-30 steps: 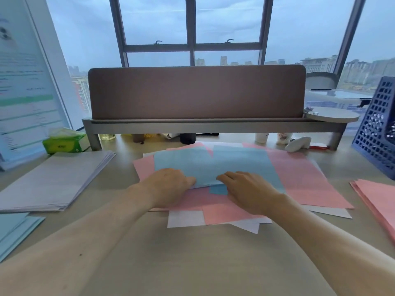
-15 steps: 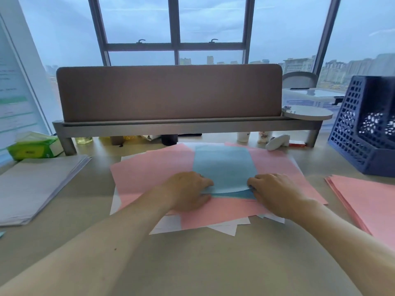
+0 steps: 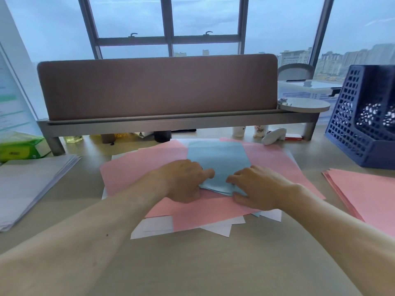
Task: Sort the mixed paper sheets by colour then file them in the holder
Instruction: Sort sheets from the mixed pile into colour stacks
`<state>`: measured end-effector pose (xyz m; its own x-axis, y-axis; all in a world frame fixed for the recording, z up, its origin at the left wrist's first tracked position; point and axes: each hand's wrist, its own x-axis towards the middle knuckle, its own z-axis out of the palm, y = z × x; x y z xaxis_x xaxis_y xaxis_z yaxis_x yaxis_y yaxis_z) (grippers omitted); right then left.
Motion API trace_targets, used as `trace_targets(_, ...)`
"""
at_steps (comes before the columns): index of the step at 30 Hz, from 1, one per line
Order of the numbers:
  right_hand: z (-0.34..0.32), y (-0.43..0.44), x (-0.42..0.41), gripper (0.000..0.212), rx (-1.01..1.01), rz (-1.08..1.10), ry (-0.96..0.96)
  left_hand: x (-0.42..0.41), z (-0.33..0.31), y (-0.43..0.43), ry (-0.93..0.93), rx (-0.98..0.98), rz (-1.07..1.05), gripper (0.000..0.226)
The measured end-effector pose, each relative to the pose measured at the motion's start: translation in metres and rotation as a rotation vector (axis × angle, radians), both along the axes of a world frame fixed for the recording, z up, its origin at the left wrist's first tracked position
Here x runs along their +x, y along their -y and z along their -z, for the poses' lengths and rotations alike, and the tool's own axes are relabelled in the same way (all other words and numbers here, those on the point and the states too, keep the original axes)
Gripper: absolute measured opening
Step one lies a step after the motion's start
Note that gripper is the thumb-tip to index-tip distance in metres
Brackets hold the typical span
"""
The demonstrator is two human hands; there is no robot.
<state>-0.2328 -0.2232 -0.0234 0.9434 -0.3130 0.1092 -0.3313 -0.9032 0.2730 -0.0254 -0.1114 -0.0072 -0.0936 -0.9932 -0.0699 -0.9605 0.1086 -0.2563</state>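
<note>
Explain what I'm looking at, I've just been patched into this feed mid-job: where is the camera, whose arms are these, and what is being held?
There is no machine here: a person works with two bare hands. The one picture comes from a wide-angle camera worn on the person's head, looking forward and down, so both arms enter from the bottom edge. On the desk lies a mixed pile: pink sheets, white sheets poking out underneath, and blue sheets on top. The left hand and the right hand each appear to pinch the near edge of the blue sheets. A pink stack lies to the right and a white stack to the left. The dark blue holder stands at the far right.
</note>
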Motion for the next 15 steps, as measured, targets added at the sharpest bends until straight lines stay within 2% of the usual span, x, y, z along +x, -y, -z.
trace_targets(3,0.017,0.005,-0.001,0.057,0.097,0.147,0.199,0.005,0.012,-0.002,0.011,-0.164,-0.042,0.040)
trace_targets(6,0.023,0.011,-0.001,0.090,0.424,0.492,0.558,0.018,0.023,-0.002,-0.103,-0.379,-0.110,0.027)
trace_targets(8,0.015,0.014,-0.002,0.081,0.529,0.631,0.627,0.027,0.026,-0.006,-0.269,-0.511,-0.097,0.025)
trace_targets(10,0.000,0.009,0.000,0.064,0.612,0.652,0.656,0.033,0.024,-0.013,-0.429,-0.648,-0.076,0.025)
trace_targets(11,-0.005,0.009,0.003,0.059,0.726,0.656,0.706,0.033,0.022,-0.018,-0.509,-0.712,-0.083,0.025)
trace_targets(13,-0.013,0.010,0.011,0.046,1.226,0.704,0.893,0.029,0.017,-0.031,-0.671,-0.814,-0.126,0.025)
trace_targets(15,-0.021,0.004,0.015,0.051,1.766,0.682,1.036,0.025,0.015,-0.045,-0.764,-0.852,-0.173,0.028)
